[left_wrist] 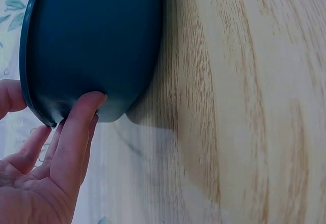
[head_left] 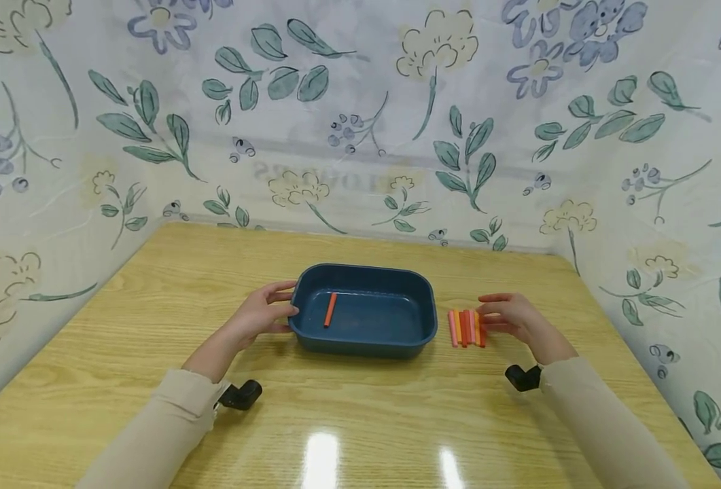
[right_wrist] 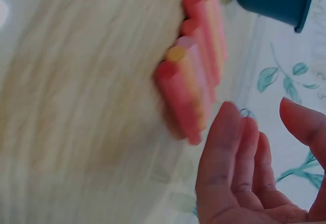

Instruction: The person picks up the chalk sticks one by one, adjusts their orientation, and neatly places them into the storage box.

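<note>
I counted eight sticks: one red stick point(head_left: 330, 310) inside the single blue basin point(head_left: 354, 348), plus a row of seven sticks point(head_left: 465, 329) right of it on the table point(head_left: 360, 421). The left hand point(head_left: 261, 314), fingers spread, gripped the basin's left end; the right hand point(head_left: 516, 319), empty, fingers close together, thumb apart, was beside the row. The basin stood between left hand and row. Floral cloth point(head_left: 360, 163) bordered the table.

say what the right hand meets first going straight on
Probably the row of sticks, at its red end; if too high, the blue tub. The height of the right hand is unclear.
</note>
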`<action>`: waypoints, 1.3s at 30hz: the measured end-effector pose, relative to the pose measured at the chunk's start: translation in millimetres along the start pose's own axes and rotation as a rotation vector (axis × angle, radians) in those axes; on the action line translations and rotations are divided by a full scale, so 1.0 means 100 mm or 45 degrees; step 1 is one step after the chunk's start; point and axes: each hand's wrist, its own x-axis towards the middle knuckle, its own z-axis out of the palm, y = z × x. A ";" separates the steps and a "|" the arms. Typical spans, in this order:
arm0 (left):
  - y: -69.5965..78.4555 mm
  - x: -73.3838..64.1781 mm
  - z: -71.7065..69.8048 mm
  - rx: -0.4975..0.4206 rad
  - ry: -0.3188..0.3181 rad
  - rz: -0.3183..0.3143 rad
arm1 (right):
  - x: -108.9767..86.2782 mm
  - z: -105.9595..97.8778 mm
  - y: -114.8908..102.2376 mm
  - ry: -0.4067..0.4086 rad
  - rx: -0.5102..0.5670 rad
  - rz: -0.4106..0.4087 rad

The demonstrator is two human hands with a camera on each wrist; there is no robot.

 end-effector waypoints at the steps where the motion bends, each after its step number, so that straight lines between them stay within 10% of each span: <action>1: 0.00 0.00 0.00 -0.001 0.000 -0.001 | 0.00 -0.01 0.02 0.009 -0.017 0.008; 19: 0.02 -0.03 0.03 -0.010 0.005 -0.021 | 0.01 -0.10 0.23 -0.136 -0.409 -0.025; 32: 0.02 -0.03 0.01 -0.019 0.009 0.014 | 0.03 -0.04 0.17 -0.104 -0.301 -0.043; 39: 0.01 -0.03 0.01 -0.008 0.021 -0.005 | 0.03 0.01 0.14 -0.103 -0.030 -0.056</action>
